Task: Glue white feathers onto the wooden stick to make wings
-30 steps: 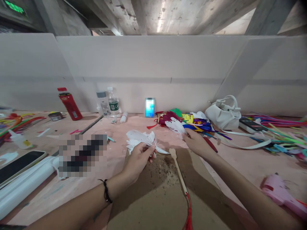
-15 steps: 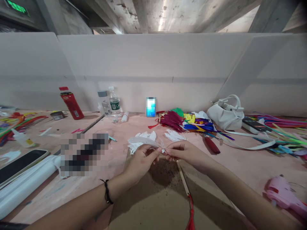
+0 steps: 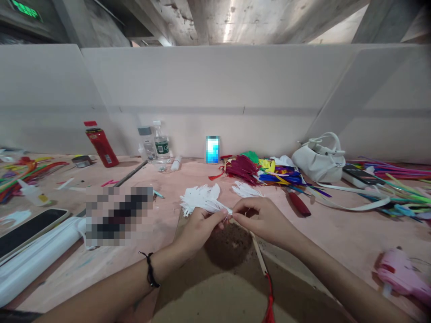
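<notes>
My left hand point(image 3: 204, 226) is closed in a pinch, thumb against fingers, on the narrow end of a white feather point(image 3: 230, 209). From the right, my right hand point(image 3: 264, 219) pinches the same tip, so the fingertips of both hands nearly meet. Just behind the left hand lies a bunch of white feathers point(image 3: 200, 199); its edge overlaps the held piece, and where one ends I cannot tell. A second white feather bunch point(image 3: 247, 189) is behind the right hand. Below the hands, a flat wooden stick point(image 3: 259, 255) with a red tassel point(image 3: 270, 300) rests on a brown board point(image 3: 208, 296).
A pink glue gun point(image 3: 400, 271) lies at right. Behind are coloured feathers point(image 3: 240, 169), a red-handled tool point(image 3: 298, 204), a white bag point(image 3: 319, 159) and a lit phone point(image 3: 212, 150). Bottles point(image 3: 161, 146) stand back left; a white roll point(image 3: 40, 260) lies at left.
The pale, see-through feather that spread above my left hand no longer shows there. Both hands keep their pinch at nearly the same spot; the view has shifted slightly.
</notes>
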`<state>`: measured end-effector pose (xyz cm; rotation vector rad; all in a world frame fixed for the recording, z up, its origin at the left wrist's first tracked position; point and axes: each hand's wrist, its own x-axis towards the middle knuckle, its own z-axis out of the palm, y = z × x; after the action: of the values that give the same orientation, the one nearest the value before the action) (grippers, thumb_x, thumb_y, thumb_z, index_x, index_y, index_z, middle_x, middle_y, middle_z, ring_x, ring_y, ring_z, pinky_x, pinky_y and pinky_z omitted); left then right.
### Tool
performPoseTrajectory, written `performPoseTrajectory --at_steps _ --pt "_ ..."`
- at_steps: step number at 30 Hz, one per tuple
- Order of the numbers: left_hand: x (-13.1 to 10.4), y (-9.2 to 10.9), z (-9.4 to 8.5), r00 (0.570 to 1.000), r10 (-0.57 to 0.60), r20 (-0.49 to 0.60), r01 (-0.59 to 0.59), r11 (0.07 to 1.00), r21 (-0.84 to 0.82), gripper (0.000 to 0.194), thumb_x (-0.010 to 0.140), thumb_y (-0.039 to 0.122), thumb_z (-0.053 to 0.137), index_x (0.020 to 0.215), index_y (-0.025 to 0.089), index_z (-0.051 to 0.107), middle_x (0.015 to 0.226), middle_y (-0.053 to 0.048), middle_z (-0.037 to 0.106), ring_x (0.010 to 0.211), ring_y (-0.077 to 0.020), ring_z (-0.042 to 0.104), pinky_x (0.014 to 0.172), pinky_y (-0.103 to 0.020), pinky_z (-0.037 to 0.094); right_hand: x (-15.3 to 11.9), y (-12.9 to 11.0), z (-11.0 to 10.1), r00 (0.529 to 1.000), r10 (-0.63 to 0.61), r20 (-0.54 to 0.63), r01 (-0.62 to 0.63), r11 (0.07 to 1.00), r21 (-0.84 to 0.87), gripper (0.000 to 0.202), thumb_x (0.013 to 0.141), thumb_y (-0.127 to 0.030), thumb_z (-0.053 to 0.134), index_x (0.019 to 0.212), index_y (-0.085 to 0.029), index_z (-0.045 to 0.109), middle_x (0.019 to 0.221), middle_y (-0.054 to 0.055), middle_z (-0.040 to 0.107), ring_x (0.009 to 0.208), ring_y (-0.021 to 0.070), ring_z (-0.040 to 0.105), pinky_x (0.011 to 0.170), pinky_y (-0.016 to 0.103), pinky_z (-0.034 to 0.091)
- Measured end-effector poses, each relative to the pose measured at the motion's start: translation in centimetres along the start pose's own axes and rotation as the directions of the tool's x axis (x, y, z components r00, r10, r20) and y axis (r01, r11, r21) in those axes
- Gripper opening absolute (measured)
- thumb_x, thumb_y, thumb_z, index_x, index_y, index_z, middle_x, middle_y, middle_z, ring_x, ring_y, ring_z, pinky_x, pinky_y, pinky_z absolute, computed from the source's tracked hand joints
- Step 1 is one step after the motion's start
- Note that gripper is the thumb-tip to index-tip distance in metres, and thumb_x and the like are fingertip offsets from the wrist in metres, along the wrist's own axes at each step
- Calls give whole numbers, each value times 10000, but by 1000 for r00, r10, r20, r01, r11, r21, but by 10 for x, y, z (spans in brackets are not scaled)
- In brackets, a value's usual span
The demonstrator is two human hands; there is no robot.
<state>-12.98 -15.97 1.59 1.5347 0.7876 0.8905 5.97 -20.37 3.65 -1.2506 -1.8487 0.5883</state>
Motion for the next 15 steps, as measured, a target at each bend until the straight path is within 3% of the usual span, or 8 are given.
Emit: performPoseTrajectory --at_steps 3,6,12,15 --pt "1 2 2 998 39 -42 -35 996 88 384 854 418 615 553 179 595 579 8 572 624 -147 512 620 -261 376 -3 1 3 982 -183 -56 168 964 -208 151 882 -171 605 880 -218 748 868 25 755 790 180 659 708 309 474" --pt "-1 6 2 997 62 -43 -56 989 139 385 864 406 598 548 188 568 572 18 555 627 -151 506 630 -260 381 -7 5 7 949 -313 -41 274 881 -385 164 926 -178 579 928 -189 743 895 60 751 846 214 668 763 345 479" --pt "-8 18 4 999 40 -20 -33 967 254 366 851 396 573 539 205 558 574 6 593 643 -179 554 658 -275 436 -10 9 11 900 -434 37 372 721 -585 206 956 -174 536 859 -161 717 827 71 712 813 223 643 718 341 465" --pt "-9 18 5 997 65 -40 -48 942 332 307 844 368 572 579 213 574 673 -17 689 751 -214 629 768 -307 482 -11 10 13 880 -473 36 385 667 -638 188 943 -167 546 835 -161 700 804 67 694 797 221 632 697 336 447"
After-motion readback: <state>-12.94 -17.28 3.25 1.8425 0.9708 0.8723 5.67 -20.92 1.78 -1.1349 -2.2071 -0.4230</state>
